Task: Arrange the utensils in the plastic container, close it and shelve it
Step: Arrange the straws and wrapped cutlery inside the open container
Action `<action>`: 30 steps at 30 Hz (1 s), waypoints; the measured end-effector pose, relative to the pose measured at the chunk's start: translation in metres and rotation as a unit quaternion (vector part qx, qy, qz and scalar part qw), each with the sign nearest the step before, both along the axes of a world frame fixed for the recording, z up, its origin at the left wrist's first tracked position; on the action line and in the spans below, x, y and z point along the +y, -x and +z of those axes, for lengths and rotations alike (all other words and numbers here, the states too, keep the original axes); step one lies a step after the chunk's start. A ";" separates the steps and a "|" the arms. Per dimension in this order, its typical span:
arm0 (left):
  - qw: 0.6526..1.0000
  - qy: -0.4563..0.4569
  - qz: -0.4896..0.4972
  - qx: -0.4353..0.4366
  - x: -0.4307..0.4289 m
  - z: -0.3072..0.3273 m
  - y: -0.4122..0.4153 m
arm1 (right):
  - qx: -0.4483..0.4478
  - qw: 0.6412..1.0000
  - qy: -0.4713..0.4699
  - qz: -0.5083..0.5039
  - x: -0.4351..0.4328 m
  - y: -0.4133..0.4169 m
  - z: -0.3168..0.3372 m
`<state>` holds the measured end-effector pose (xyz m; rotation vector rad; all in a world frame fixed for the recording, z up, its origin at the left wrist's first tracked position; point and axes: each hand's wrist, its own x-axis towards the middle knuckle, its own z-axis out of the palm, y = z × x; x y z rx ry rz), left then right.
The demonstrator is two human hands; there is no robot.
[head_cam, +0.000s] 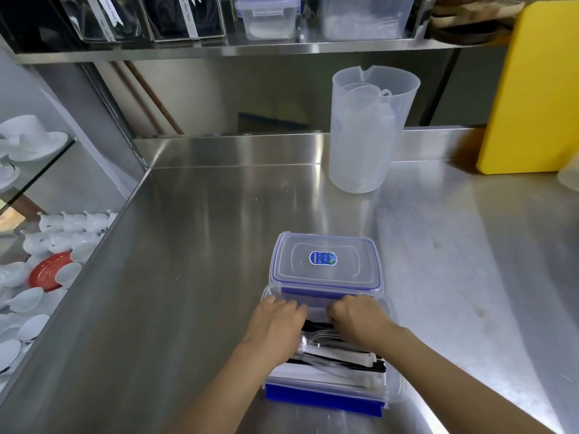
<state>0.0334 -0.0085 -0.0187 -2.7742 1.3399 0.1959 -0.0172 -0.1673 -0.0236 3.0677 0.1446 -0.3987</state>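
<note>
- The left hand [277, 321] and right hand [357, 317] are both reaching down into the open plastic container [395, 391], fingers curled over the far end of the pile; whether either hand is actually pinching a piece or just pressing and nudging cannot be told, as the fingertips are lying hidden.
- The utensils [326, 355] are lying lengthwise inside that container: clear plastic forks, black-handled pieces and white wrapped ones, heaped rather than flat.
- The container is sitting on the steel counter [194, 277] at its near edge, a blue latch [322, 399] hanging open on the near side.
- The lid [326, 261] is resting just beyond the container, touching its far rim, sticker up, not yet fitted.
- Risks, as judged: the heap is seeming to stand proud of the rim, so the lid may refuse to seat or a fork may snap; pushing hard could slide the container off the near edge.
- Well beyond the container, a translucent jug [363, 145] is holding smaller measuring cups; on the shelf [219, 51] above, a similar latched box [266, 17] is sitting among clear bins.
</note>
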 end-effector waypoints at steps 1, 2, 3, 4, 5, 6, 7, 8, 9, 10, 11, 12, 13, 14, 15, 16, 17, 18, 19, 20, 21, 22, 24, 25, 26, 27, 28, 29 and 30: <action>1.000 0.000 -0.004 0.004 0.000 0.000 -0.002 | 0.017 1.000 -0.012 -0.006 -0.002 0.000 0.000; 1.000 0.001 -0.006 0.010 0.000 0.001 -0.002 | 0.019 1.000 -0.023 -0.007 -0.003 0.000 0.000; 1.000 0.010 -0.006 0.013 0.000 0.002 -0.004 | 0.029 0.999 -0.038 -0.015 -0.003 0.000 0.000; 1.000 0.021 -0.004 0.012 -0.001 0.004 -0.004 | 0.034 0.998 -0.055 -0.024 -0.004 -0.001 -0.001; 0.999 0.035 0.001 0.008 -0.001 0.006 -0.005 | 0.039 0.996 -0.065 -0.038 -0.004 -0.001 -0.001; 0.999 0.049 0.006 0.005 -0.002 0.005 -0.005 | 0.036 0.996 -0.064 -0.048 -0.004 0.000 -0.001; 0.998 0.063 0.011 0.003 -0.003 0.004 -0.005 | 0.030 0.996 -0.055 -0.058 -0.003 0.000 -0.001; 0.997 0.072 0.013 0.002 -0.003 0.003 -0.004 | 0.021 0.997 -0.043 -0.064 -0.002 0.001 -0.002; 0.997 0.080 0.012 0.000 -0.003 0.002 -0.003 | 0.014 0.997 -0.027 -0.068 -0.002 0.002 -0.003; 0.996 0.083 0.010 -0.003 -0.003 0.003 -0.002 | 0.002 0.997 -0.020 -0.068 -0.001 0.002 -0.004; 0.997 0.082 0.008 -0.008 -0.002 0.004 -0.001 | -0.010 0.998 -0.017 -0.065 -0.001 0.003 -0.005; 0.997 0.079 0.007 -0.009 -0.001 0.005 0.000 | -0.033 0.998 -0.016 -0.054 0.000 0.003 -0.005; 0.997 0.072 0.005 -0.006 -0.001 0.007 0.000 | -0.053 0.998 -0.008 -0.039 0.002 0.005 -0.002; 0.998 0.068 0.004 -0.009 -0.002 0.008 0.000 | -0.067 0.998 -0.002 -0.022 0.003 0.005 0.001; 0.998 0.063 0.003 -0.013 -0.002 0.007 0.000 | -0.075 0.997 0.010 -0.008 0.004 0.006 0.001; 0.998 0.059 0.004 -0.018 -0.002 0.005 0.000 | -0.086 0.996 0.011 0.003 0.005 0.007 0.002; 0.998 0.058 0.002 -0.024 -0.002 0.002 0.000 | -0.100 0.995 0.001 -0.007 0.005 0.007 0.002; 0.998 0.059 -0.003 -0.030 -0.001 0.000 -0.001 | -0.103 0.995 -0.003 -0.011 0.005 0.008 0.002; 0.998 0.061 -0.005 -0.033 -0.001 -0.001 -0.001 | -0.102 0.995 -0.001 -0.010 0.005 0.009 0.003; 0.998 0.061 -0.001 -0.032 -0.001 -0.001 -0.001 | -0.097 0.995 -0.001 -0.005 0.006 0.009 0.004; 0.998 0.063 0.004 -0.028 -0.001 0.000 0.000 | -0.095 0.995 -0.004 -0.004 0.007 0.009 0.005; 0.997 0.068 0.012 -0.020 0.000 0.001 0.000 | -0.097 0.995 -0.006 -0.004 0.007 0.009 0.005; 0.997 0.072 0.027 -0.004 0.001 0.003 0.001 | -0.107 0.994 -0.004 -0.009 0.007 0.010 0.004; 0.997 0.066 0.027 -0.003 0.001 0.004 0.001 | -0.118 0.993 -0.001 -0.008 0.007 0.010 0.003; 0.998 0.054 0.020 -0.010 0.001 0.004 0.001 | -0.127 0.992 0.002 -0.008 0.006 0.010 0.002; 0.999 0.042 0.014 -0.016 0.000 0.004 0.001 | -0.137 0.991 0.004 -0.006 0.005 0.010 0.001; 0.999 0.034 0.010 -0.019 0.000 0.003 0.001 | -0.143 0.990 0.005 -0.004 0.005 0.010 0.000; 0.999 0.035 0.008 -0.021 -0.001 0.003 0.001 | -0.145 0.989 0.006 -0.002 0.005 0.009 0.000; 0.999 0.042 0.008 -0.020 -0.001 0.003 0.000 | -0.144 0.989 0.006 -0.001 0.005 0.008 0.000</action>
